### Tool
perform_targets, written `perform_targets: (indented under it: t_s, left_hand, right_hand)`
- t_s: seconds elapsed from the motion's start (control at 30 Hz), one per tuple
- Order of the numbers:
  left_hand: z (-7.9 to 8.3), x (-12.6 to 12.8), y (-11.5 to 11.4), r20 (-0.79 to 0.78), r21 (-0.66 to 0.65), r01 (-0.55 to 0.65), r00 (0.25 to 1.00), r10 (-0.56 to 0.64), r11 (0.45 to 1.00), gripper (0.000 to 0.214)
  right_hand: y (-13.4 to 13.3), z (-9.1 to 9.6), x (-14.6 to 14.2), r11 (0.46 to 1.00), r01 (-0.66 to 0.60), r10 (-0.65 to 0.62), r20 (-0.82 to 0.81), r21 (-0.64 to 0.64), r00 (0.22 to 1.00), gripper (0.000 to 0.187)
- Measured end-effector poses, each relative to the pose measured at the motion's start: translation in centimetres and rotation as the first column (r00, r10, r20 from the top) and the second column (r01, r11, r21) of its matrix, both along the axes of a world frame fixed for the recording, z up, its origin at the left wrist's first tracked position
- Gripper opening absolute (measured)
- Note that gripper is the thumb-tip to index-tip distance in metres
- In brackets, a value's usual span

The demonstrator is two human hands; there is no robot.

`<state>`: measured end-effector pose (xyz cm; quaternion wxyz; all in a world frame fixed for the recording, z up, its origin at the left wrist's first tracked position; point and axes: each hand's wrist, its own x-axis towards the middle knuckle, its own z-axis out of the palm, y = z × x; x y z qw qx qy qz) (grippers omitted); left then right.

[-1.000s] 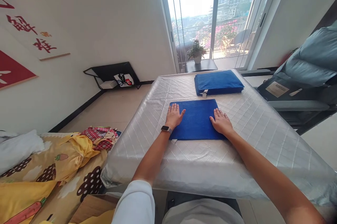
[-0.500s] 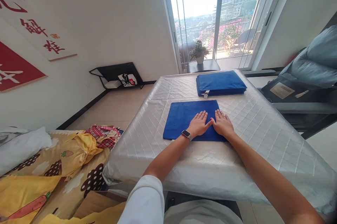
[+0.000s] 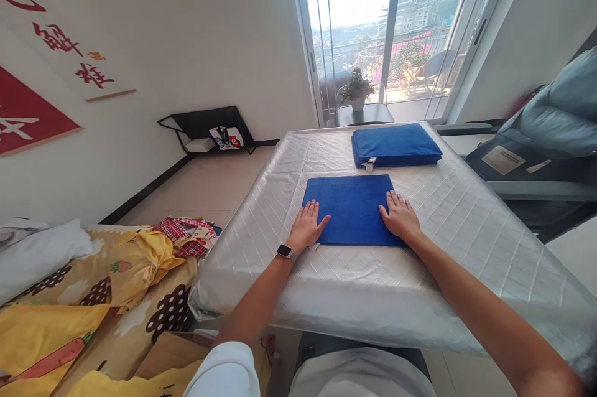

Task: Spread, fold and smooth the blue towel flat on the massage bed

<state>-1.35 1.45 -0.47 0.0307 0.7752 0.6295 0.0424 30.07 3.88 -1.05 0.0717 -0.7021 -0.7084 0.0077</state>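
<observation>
A blue folded cloth (image 3: 351,210) lies flat on a table with a silver quilted cover (image 3: 373,285). My left hand (image 3: 306,226) rests open on the cloth's left edge, thumb pointing inward over the blue fabric; a watch (image 3: 285,251) is on that wrist. On the cloth's right edge my right hand (image 3: 400,216) lies flat with its fingers stretched out. Behind, a stack of blue folded cloths (image 3: 396,143) sits near the table's far edge, with a small white tag (image 3: 370,164) at its front left corner.
To the left is a bed with patterned yellow bedding (image 3: 140,260) and a white pillow (image 3: 41,260). A chair with a grey jacket (image 3: 555,104) stands at the right. A potted plant (image 3: 357,92) is beyond the table, before the glass door.
My left hand has slid left from the middle of the cloth to its left edge. My right hand stays at the right edge. The camera view has shifted slightly.
</observation>
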Motion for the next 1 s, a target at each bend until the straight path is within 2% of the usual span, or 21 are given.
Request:
perform_targets:
  t_s: [0.1, 0.2, 0.27, 0.37, 0.5, 0.6, 0.73, 0.8, 0.87, 1.0]
  left_hand:
    - [0.0, 0.2, 0.1, 0.004, -0.006, 0.002, 1.000, -0.002, 1.000, 0.086]
    - [0.0, 0.2, 0.2, 0.009, -0.002, 0.009, 1.000, -0.009, 1.000, 0.085]
    - [-0.1, 0.1, 0.2, 0.012, -0.005, 0.008, 1.000, -0.008, 1.000, 0.085]
    - [-0.1, 0.1, 0.1, 0.006, -0.007, 0.004, 1.000, -0.004, 1.000, 0.086]
    - [0.1, 0.1, 0.0, -0.012, 0.015, 0.019, 1.000, -0.019, 1.000, 0.085]
    - [0.2, 0.1, -0.1, -0.021, 0.037, 0.016, 1.000, -0.015, 0.999, 0.083]
    - [0.6, 0.7, -0.5, -0.038, 0.150, 0.042, 0.999, -0.037, 0.988, 0.080]
    - [0.8, 2.1, -0.9, -0.037, 0.170, 0.135, 0.991, -0.131, 0.976, 0.077]
    - [1.2, 4.5, -1.4, -0.032, 0.155, 0.265, 0.964, -0.263, 0.952, 0.075]
    - [1.2, 11.8, -2.0, -0.008, 0.148, 0.493, 0.867, -0.498, 0.857, 0.078]
  right_hand:
    - [-1.0, 0.6, -0.1, 0.999, -0.010, 0.007, 0.060, 0.051, 0.998, 0.070]
    - [-3.0, 0.7, -0.1, 0.993, -0.083, 0.073, 0.131, 0.079, 0.989, 0.069]
    - [-4.7, 0.5, 0.0, 0.991, -0.115, 0.105, 0.140, 0.063, 0.985, 0.071]
    - [-6.5, 0.0, 0.1, 0.997, -0.072, 0.075, 0.098, -0.030, 0.992, 0.075]
    - [-7.1, -0.1, 0.1, 0.992, -0.034, 0.040, 0.049, -0.121, 0.998, 0.077]
    - [-7.0, 0.1, 0.1, 0.991, -0.036, 0.040, 0.030, -0.129, 0.999, 0.077]
    - [-7.0, 0.2, 0.1, 0.992, -0.043, 0.043, 0.000, -0.115, 0.999, 0.077]
    - [-7.0, 0.1, 0.1, 0.993, -0.044, 0.043, -0.011, -0.111, 0.999, 0.077]
    - [-7.0, -0.1, 0.0, 0.993, -0.044, 0.043, -0.016, -0.107, 0.999, 0.077]
    - [-7.0, -0.5, 0.2, 0.996, -0.052, 0.053, 0.006, -0.071, 0.999, 0.074]
